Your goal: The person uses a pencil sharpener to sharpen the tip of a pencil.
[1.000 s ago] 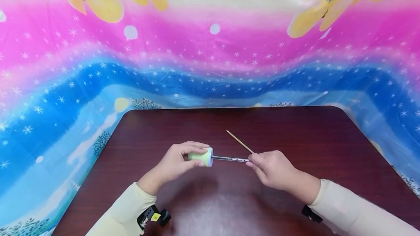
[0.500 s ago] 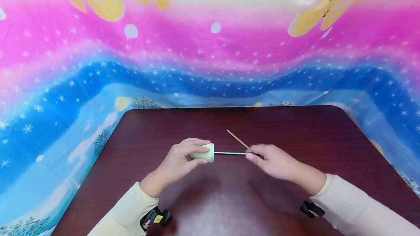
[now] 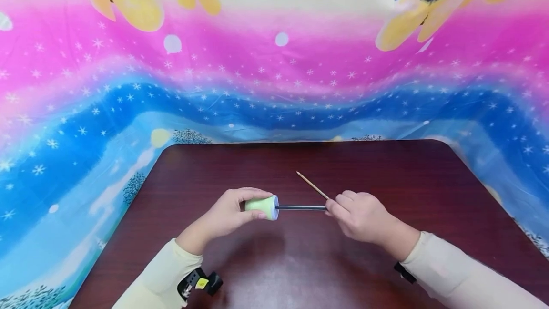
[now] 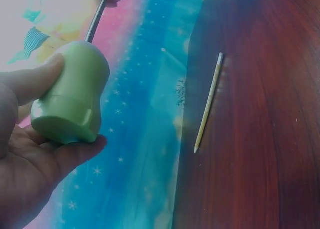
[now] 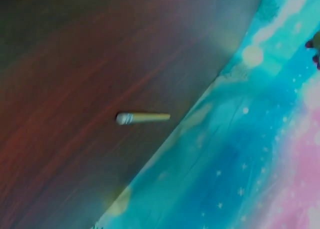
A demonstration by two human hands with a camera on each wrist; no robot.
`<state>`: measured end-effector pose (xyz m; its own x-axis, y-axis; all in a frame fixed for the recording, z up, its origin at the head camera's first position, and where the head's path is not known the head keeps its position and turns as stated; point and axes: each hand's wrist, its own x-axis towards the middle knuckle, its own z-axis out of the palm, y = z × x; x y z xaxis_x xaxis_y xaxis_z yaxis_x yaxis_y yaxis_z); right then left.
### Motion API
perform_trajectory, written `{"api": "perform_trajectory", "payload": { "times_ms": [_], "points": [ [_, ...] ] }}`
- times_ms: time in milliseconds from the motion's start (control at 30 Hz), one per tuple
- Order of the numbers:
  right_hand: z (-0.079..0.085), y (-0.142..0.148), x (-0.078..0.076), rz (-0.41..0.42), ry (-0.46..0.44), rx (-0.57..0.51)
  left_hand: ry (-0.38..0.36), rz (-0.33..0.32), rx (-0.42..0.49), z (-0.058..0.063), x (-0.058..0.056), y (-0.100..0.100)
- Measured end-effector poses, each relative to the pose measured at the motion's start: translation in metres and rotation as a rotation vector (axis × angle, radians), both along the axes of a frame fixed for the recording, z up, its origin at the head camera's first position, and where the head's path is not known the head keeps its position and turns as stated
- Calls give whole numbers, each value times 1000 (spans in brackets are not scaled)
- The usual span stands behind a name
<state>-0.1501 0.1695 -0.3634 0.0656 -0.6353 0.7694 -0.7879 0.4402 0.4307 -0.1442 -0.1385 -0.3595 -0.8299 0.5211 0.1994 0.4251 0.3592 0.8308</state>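
Observation:
My left hand (image 3: 227, 213) grips a light green, waisted pencil sharpener (image 3: 262, 207) with a pale end face, its fingers and thumb on opposite sides. A dark pencil (image 3: 301, 208) runs level from the hole in that face. At the pencil's other end, my right hand (image 3: 362, 216) pinches it between thumb and fingers. The left wrist view shows the rounded body of the sharpener (image 4: 75, 91) and the dark pencil (image 4: 95, 21) rising from it toward the right fingertips. Both hands are above the table; the pencil's tip is hidden inside the sharpener.
A second, yellowish pencil (image 3: 312, 184) lies on the dark red-brown table (image 3: 231, 166) beyond the right hand; its eraser end (image 5: 123, 118) shows in the right wrist view. A colourful printed cloth (image 3: 274, 80) hangs behind the table's far edge.
My right hand has turned over and rolled back while pinching the dark pencil, which has turned with it. Both hands dip slightly from half a second ago. The yellowish pencil stays put.

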Motion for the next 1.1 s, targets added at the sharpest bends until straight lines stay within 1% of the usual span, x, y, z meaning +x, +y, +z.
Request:
{"api": "perform_trajectory", "payload": {
  "times_ms": [67,133,200,233,267,300,333,400,433,467,500,533,567,600,633,667,733,800,833,867,900,967,1000,1033,1100],
  "points": [
    [-6,0,3,-12,-77,-2,48,-13,2,0,1,0],
    [-12,1,6,-50,-188,-6,116,-14,9,1,2,1],
    [-14,1,11,-82,-343,-15,203,-13,9,1,3,2],
    [-14,1,13,-84,-448,-18,253,-13,10,0,3,2],
    [-13,0,15,-83,-568,-27,314,-15,6,0,4,3],
    [-11,1,17,-76,-722,-35,381,-20,4,-1,3,4],
    [-9,2,18,-62,-898,-46,445,-27,1,-2,3,5],
    [-4,4,18,9,-1330,-92,554,-46,8,-4,2,7],
    [-1,5,17,37,-1540,-134,596,-53,12,-5,2,8],
    [1,6,15,47,-1714,-177,628,-57,16,-6,1,9],
    [3,7,13,37,-1837,-207,645,-61,23,-7,1,9],
    [5,8,12,28,-1907,-221,650,-62,28,-7,0,10],
    [6,8,10,17,-1933,-222,645,-62,37,-8,0,10],
    [7,9,10,-16,-1894,-198,639,-61,39,-8,0,11],
    [7,9,9,-67,-1795,-162,630,-59,37,-9,0,11],
    [7,9,9,-118,-1658,-119,621,-57,34,-9,0,11],
    [4,9,9,-211,-1327,-46,600,-52,21,-9,0,11],
    [-2,10,8,-280,-968,-5,580,-41,3,-9,0,11],
    [-4,10,7,-290,-793,0,570,-34,-4,-9,1,11],
    [-7,10,5,-292,-639,1,558,-27,-8,-9,1,11],
    [-9,11,4,-284,-509,-3,546,-22,-10,-8,1,11],
    [-13,11,0,-245,-312,-15,522,-17,-10,-8,2,11],
    [-14,10,-2,-219,-240,-24,511,-20,-11,-7,2,11],
    [-15,10,-3,-194,-186,-30,503,-27,-10,-7,2,11],
    [-17,9,-6,-151,-105,-37,496,-44,-15,-7,2,11]
  ]
}}
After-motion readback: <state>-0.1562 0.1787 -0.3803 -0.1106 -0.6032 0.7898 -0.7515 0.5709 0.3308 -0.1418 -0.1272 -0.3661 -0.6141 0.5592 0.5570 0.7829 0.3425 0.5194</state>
